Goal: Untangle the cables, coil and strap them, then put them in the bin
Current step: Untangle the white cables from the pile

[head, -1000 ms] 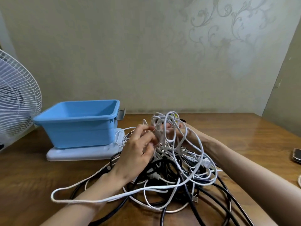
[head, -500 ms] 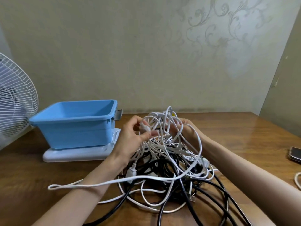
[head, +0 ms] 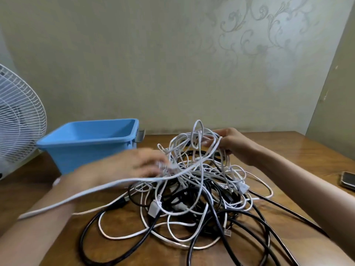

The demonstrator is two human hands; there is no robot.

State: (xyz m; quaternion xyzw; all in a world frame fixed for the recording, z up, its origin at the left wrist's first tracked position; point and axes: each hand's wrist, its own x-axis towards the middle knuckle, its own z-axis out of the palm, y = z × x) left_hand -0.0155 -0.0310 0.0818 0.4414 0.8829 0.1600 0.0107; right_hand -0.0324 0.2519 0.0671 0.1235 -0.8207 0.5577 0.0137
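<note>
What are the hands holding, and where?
White cables. The right hand grips loops atop the tangle; the blurred left hand pinches a strand at its left edge.

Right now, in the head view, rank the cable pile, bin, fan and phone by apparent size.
1. cable pile
2. bin and fan: look alike, and the fan is cut off at the edge, so unranked
3. phone, smallest, also partly cut off
</note>
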